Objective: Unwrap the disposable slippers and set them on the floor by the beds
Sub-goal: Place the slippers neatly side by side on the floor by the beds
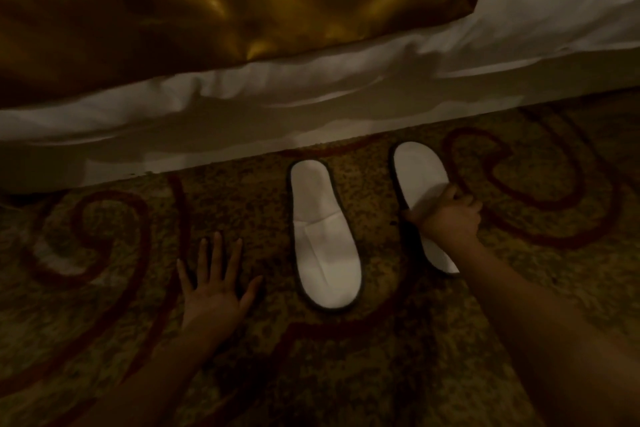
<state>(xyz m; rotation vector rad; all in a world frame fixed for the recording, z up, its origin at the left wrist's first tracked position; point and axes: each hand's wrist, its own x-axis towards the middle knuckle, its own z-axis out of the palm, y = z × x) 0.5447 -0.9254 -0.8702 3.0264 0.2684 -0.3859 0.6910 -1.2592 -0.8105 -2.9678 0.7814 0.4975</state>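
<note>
Lying flat on carpet [381, 374], left slipper [323, 239] is untouched; right slipper [420, 184] is gripped by right hand [446, 218]; left hand [214, 284] is spread, palm down.

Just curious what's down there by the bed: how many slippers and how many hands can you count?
Slippers: 2, the left slipper lying free and the right slipper under the right hand
Hands: 2, counting the left hand, flat on the carpet
Total: 4

Dim warm light, soft grainy blur, dark corners, wide-angle bending at edges.
</note>
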